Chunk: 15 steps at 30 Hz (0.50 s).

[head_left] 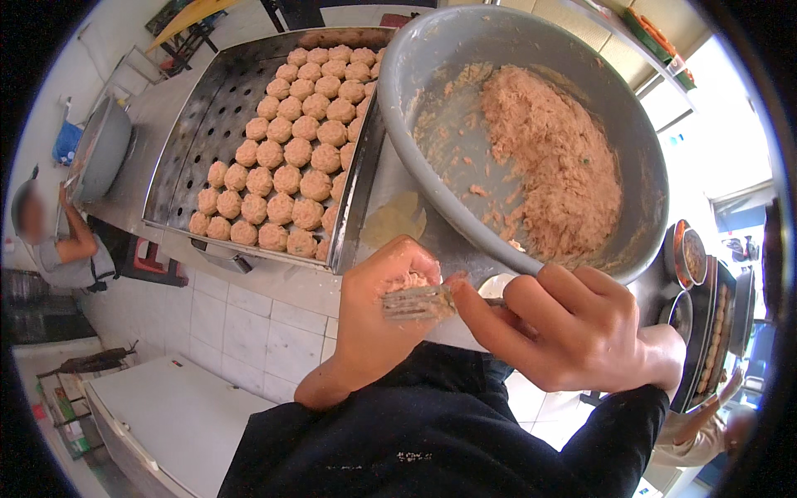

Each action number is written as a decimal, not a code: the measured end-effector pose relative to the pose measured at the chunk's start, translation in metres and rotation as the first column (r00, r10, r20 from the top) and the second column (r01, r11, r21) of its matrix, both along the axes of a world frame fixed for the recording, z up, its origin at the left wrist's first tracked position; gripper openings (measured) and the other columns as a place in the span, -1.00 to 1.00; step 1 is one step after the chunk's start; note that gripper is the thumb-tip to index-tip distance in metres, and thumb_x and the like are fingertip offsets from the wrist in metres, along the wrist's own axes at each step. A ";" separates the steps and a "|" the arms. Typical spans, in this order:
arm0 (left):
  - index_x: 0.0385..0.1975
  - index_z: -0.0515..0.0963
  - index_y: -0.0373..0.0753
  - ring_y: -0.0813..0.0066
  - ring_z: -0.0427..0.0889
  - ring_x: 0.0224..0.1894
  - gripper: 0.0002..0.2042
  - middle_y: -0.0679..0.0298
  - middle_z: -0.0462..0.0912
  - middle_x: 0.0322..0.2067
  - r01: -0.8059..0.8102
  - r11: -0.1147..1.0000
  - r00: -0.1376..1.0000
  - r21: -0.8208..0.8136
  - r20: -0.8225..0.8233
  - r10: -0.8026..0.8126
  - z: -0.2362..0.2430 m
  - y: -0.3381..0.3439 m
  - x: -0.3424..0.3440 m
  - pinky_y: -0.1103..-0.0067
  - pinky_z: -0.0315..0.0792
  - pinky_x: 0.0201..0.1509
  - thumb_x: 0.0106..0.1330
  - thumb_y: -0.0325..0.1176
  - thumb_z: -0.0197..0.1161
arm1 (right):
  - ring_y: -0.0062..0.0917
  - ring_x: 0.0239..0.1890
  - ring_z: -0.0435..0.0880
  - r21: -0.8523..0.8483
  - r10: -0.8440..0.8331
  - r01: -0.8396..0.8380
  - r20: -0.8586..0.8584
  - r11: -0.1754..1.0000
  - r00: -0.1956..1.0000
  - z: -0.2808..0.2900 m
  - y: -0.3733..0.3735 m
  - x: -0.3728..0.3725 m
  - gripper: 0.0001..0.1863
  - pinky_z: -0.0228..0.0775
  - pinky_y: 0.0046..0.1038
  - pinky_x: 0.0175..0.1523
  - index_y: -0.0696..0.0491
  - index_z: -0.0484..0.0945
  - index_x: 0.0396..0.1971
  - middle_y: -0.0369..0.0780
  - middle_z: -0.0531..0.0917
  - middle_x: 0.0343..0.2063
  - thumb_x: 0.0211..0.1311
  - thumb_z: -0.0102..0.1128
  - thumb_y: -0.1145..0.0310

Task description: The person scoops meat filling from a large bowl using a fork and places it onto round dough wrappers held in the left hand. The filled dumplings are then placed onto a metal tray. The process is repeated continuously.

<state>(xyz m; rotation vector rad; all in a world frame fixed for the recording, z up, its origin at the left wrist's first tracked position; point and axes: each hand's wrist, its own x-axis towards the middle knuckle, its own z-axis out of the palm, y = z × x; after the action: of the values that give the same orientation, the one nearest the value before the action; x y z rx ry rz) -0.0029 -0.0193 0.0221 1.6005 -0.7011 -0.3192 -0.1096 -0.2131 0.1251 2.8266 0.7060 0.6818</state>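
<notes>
While the left hand (pixel 374 311) clasps shaggy pinkish mixture (pixel 405 281), the right hand (pixel 573 332) grips a smeared metal fork (pixel 415 304).

A black cloth top (pixel 365 440) spreads at 6 o'clock, small pale broken markings (pixel 413 456) on its front. Its long black right sleeve (pixel 618 444), between 4 and 5 o'clock, ends near the wrist. The left hand (pixel 374 307) and right hand (pixel 573 332) are bare.
</notes>
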 end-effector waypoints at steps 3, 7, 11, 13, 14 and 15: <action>-0.31 0.56 -0.29 0.54 0.63 -0.34 -0.73 0.25 0.64 -0.37 -0.047 0.998 0.998 0.037 -0.040 0.048 0.000 0.002 -0.002 0.57 0.48 -0.23 0.12 -0.59 0.57 | -0.78 -0.55 0.37 -0.089 -0.005 0.015 0.118 0.996 0.993 -0.006 0.002 0.000 -0.67 0.06 -0.65 -0.54 -0.05 0.80 -0.15 -0.46 0.31 -0.53 0.00 0.40 0.37; -0.31 0.58 -0.31 0.48 0.66 -0.32 -0.74 0.21 0.66 -0.36 -0.066 0.995 0.998 0.072 0.014 0.065 0.003 0.004 -0.001 0.53 0.51 -0.22 0.09 -0.59 0.56 | -0.82 -0.62 0.30 -0.030 0.006 -0.005 0.063 1.000 0.998 -0.009 0.002 0.002 -0.65 0.08 -0.68 -0.60 -0.02 0.84 -0.05 -0.49 0.26 -0.63 0.11 0.50 0.42; -0.31 0.60 -0.34 0.39 0.71 -0.29 -0.73 0.20 0.69 -0.34 -0.063 0.984 0.978 -0.165 0.186 0.094 0.004 -0.003 0.003 0.49 0.56 -0.15 0.04 -0.60 0.57 | -0.84 -0.63 0.35 -0.010 -0.018 0.018 0.031 1.000 0.999 0.005 0.002 0.005 -0.67 0.12 -0.68 -0.64 -0.02 0.86 -0.06 -0.49 0.30 -0.66 0.14 0.52 0.34; -0.28 0.61 -0.35 0.33 0.72 -0.28 -0.69 0.18 0.70 -0.31 -0.168 0.947 0.963 -0.274 0.161 0.218 0.004 -0.006 0.003 0.50 0.58 -0.12 0.00 -0.62 0.60 | -0.84 -0.64 0.38 0.041 -0.010 0.010 -0.005 0.999 1.000 0.016 0.000 0.004 -0.67 0.14 -0.68 -0.66 -0.02 0.86 -0.05 -0.48 0.33 -0.66 0.15 0.51 0.31; -0.25 0.62 -0.34 0.31 0.72 -0.26 -0.66 0.17 0.70 -0.29 -0.185 0.941 0.964 -0.284 0.135 0.230 0.005 -0.005 0.004 0.50 0.59 -0.10 -0.01 -0.62 0.61 | -0.84 -0.65 0.39 0.071 -0.006 0.007 -0.021 0.997 1.000 0.022 -0.003 0.002 -0.66 0.16 -0.68 -0.67 -0.02 0.86 -0.05 -0.48 0.34 -0.65 0.15 0.51 0.30; -0.22 0.62 -0.34 0.29 0.73 -0.24 -0.63 0.16 0.71 -0.27 -0.176 0.930 0.951 -0.323 0.188 0.245 0.004 -0.006 0.004 0.49 0.60 -0.08 -0.02 -0.63 0.62 | -0.84 -0.65 0.39 0.114 0.007 -0.013 0.048 0.993 0.999 0.024 -0.004 0.001 -0.66 0.17 -0.68 -0.68 -0.02 0.86 -0.05 -0.48 0.35 -0.65 0.15 0.51 0.29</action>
<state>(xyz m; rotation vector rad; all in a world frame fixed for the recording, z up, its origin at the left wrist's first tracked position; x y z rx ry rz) 0.0016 -0.0249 0.0265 1.4118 -0.7036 0.1286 -0.1082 -0.2166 0.1490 2.8999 0.6952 0.8137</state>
